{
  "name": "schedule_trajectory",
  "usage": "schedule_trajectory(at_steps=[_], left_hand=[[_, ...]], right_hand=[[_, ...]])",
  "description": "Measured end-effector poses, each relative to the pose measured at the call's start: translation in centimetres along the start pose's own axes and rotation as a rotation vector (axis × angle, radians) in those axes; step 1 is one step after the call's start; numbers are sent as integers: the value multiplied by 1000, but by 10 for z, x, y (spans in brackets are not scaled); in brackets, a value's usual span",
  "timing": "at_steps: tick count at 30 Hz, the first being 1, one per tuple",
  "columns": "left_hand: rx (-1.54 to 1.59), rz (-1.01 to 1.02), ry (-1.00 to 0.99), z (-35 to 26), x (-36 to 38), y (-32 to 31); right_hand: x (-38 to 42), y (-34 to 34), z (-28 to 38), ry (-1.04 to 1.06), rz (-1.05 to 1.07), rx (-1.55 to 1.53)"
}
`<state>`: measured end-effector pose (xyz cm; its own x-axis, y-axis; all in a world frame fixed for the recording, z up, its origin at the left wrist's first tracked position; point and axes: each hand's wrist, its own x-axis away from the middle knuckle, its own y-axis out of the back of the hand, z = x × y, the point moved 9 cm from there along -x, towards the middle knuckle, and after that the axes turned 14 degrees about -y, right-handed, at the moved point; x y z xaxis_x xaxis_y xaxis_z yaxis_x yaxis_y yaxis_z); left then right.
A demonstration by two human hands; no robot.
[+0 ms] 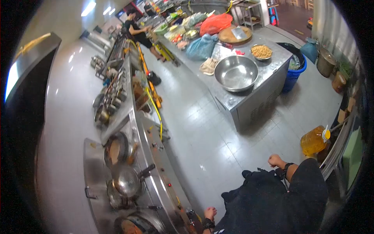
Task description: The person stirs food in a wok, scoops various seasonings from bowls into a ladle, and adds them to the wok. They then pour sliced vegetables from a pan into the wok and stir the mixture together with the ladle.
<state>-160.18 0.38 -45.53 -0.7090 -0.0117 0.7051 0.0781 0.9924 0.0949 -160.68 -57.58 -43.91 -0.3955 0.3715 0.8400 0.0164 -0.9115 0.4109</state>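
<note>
Low in the view, my left hand (210, 213) hangs beside the stove's front edge, its fingers curled, and I cannot make out anything in it. My right hand (276, 160) is in front of my dark clothing, over the floor, with the fingers folded in; whether it holds something is hidden. Nearest to the right hand is a large bottle of yellow oil (313, 141) with a yellow cap. A steel bowl (236, 73) rests on the corner of the steel table (230, 97), and a smaller bowl of light brown pieces (261, 52) sits behind it.
Pans (127, 180) and a wok stand on the stove (156, 171) at the left. A blue bin (292, 80) is beside the table. Bags, a round board (235, 35) and cloths lie on the table. Another person (136, 31) works at the far counter.
</note>
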Motion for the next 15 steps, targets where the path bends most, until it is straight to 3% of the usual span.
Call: schedule_trajectory(at_steps=[3,5,7,9,10,12,15], left_hand=[[-26,-125,-6,-5,19,1],[218,36,71,37,2,6],[156,46,-29,33,13,0],[82,-129,3,1,45,-14],[124,-115,12,-1,49,-18],[142,-130,37,-3,56,-24],[86,-179,65,-15,68,-25]], right_hand=[[-12,-2,-18,-8,-39,96],[-35,-6,-32,17,-80,212],[-50,-8,-44,67,-89,324],[-36,-1,-38,-3,-29,138],[-52,-5,-37,138,-94,235],[-62,-5,-39,205,-99,252],[-14,7,4,25,-10,71]])
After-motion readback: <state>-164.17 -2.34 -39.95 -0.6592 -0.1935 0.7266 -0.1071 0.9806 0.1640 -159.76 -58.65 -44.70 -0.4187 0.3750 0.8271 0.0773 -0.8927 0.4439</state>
